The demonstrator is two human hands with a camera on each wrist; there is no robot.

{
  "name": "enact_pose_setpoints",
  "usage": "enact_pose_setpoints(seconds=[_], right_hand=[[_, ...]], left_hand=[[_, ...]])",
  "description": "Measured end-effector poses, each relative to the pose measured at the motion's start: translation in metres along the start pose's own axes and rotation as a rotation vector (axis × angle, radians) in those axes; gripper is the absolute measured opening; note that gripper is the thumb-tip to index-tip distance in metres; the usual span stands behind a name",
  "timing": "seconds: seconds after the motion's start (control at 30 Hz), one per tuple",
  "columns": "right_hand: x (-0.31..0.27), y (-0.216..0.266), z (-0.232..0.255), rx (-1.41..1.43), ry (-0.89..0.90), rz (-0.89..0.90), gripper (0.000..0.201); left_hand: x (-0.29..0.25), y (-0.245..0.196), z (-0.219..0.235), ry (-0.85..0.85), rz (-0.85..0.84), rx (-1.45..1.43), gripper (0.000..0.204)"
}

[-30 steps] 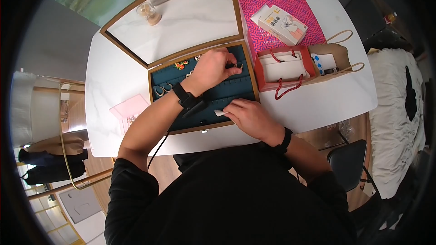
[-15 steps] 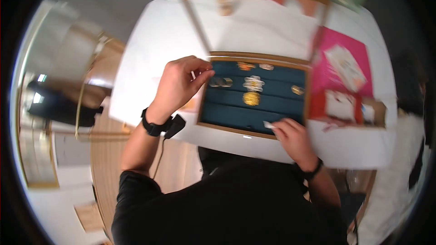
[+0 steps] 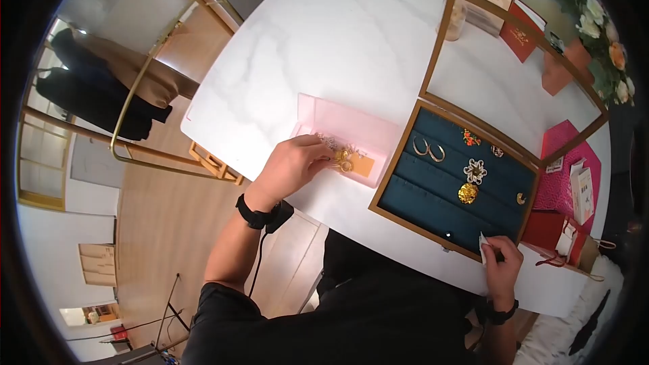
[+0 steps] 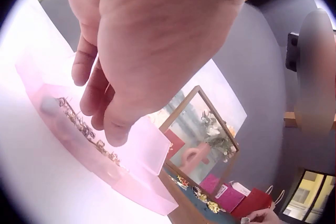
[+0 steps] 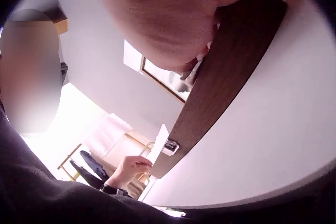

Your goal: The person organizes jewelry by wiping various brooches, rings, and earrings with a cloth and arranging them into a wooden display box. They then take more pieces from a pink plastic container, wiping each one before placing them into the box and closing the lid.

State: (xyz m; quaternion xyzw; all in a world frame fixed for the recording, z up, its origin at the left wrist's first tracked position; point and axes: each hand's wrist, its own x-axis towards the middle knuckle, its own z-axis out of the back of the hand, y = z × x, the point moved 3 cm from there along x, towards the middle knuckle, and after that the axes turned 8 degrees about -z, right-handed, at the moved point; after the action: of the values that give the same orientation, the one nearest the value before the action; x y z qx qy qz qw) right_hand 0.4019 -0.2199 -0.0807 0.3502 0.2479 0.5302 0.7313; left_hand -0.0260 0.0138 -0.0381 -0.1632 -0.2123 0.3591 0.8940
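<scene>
My left hand (image 3: 291,167) is at a pink open box (image 3: 351,120), its fingers bent down over the gold and silver jewelry (image 3: 345,165) inside. In the left wrist view, the fingertips (image 4: 116,133) hang loosely over the box, with nothing visible between them. My right hand (image 3: 504,262) pinches a small white cloth (image 3: 483,246) at the front right corner of a wooden jewelry case (image 3: 405,226). Set in the case's dark green lining are two hoop earrings (image 3: 437,154), a flower brooch (image 3: 475,172), a round gold piece (image 3: 467,193) and other ornaments.
The case's framed clear lid (image 3: 439,47) stands raised at its back. Right of the case are a red gift bag (image 3: 541,226), a magenta bag (image 3: 561,186) and a white carton (image 3: 581,192). A red card (image 3: 522,32) and flowers (image 3: 595,17) stand behind the lid.
My left hand has moved from over the jewelry case to the pink box on the left. The head view has turned left. My right hand still holds the white cloth at the case's front.
</scene>
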Motion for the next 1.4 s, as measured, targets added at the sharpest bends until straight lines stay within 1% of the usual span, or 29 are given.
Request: enact_pose_setpoints(seconds=[0.07,0.1,0.17,0.2,0.27,0.3,0.37,0.5,0.57,0.7,0.77,0.8,0.87,1.0,1.07,1.1,1.17,1.2,1.27,1.3,1.37,1.4], right_hand=[[0.000,-0.002,0.002,0.036,0.019,-0.030,0.011],[-0.001,-0.007,0.003,0.021,0.018,-0.033,0.011],[-0.001,-0.018,0.003,0.064,-0.051,-0.087,0.011],[-0.003,-0.021,0.003,0.056,-0.050,-0.093,0.011],[-0.003,-0.021,0.003,0.069,-0.071,-0.129,0.011],[-0.004,-0.023,0.003,0.066,-0.069,-0.133,0.011],[-0.006,-0.030,0.002,0.083,-0.097,-0.183,0.011],[-0.004,-0.028,0.002,0.009,-0.094,-0.134,0.012],[-0.006,-0.031,0.001,0.013,-0.115,-0.183,0.012],[-0.007,-0.034,0.000,0.004,-0.123,-0.155,0.010],[-0.006,-0.032,-0.001,-0.027,-0.123,-0.144,0.009],[-0.005,-0.031,-0.001,-0.026,-0.122,-0.143,0.009],[-0.004,-0.027,-0.001,-0.041,-0.123,-0.121,0.008],[-0.006,-0.027,-0.001,-0.028,-0.132,-0.159,0.009],[-0.005,-0.023,-0.002,-0.045,-0.138,-0.118,0.008],[-0.005,-0.022,-0.002,-0.046,-0.137,-0.119,0.008],[-0.006,-0.021,-0.001,-0.073,-0.130,-0.141,0.008],[-0.007,-0.022,-0.001,-0.075,-0.124,-0.149,0.008],[-0.006,-0.025,-0.001,-0.060,-0.138,-0.127,0.007],[-0.006,-0.023,0.000,-0.065,-0.136,-0.134,0.007],[-0.005,-0.016,-0.001,-0.105,-0.131,-0.117,0.007],[-0.005,-0.017,-0.002,-0.107,-0.126,-0.126,0.007]], left_hand=[[0.005,0.002,-0.005,0.053,-0.090,0.007,0.014],[0.006,0.003,-0.007,0.048,-0.091,-0.008,0.014],[0.010,0.007,-0.009,0.087,-0.123,0.028,0.014],[0.009,0.011,-0.008,0.088,-0.122,0.019,0.014],[0.010,0.023,-0.001,0.092,-0.120,0.102,0.013],[0.009,0.027,0.005,0.094,-0.118,0.098,0.013],[0.008,0.036,0.026,-0.049,0.050,0.106,0.013],[-0.004,0.051,0.025,-0.033,0.087,0.051,0.013],[-0.004,0.045,0.019,-0.006,-0.039,-0.025,0.013],[-0.001,0.043,0.016,0.002,-0.062,-0.012,0.012],[0.002,0.044,0.015,0.038,-0.102,-0.010,0.013],[0.003,0.044,0.016,0.038,-0.102,-0.009,0.013],[0.005,0.042,0.015,0.092,-0.090,-0.031,0.015],[0.012,0.039,0.012,0.078,-0.107,-0.047,0.019],[0.016,0.034,0.010,0.118,-0.080,-0.025,0.024],[0.017,0.034,0.006,0.119,-0.079,-0.027,0.024],[0.018,0.035,-0.004,0.153,-0.088,0.077,0.027],[0.017,0.034,-0.007,0.160,-0.084,0.071,0.027],[0.021,0.034,-0.013,0.170,-0.094,-0.052,0.026],[0.021,0.036,-0.015,0.174,-0.092,-0.060,0.026],[0.021,0.044,-0.010,0.060,-0.066,-0.189,0.022],[0.019,0.045,-0.008,0.067,-0.062,-0.195,0.022]])
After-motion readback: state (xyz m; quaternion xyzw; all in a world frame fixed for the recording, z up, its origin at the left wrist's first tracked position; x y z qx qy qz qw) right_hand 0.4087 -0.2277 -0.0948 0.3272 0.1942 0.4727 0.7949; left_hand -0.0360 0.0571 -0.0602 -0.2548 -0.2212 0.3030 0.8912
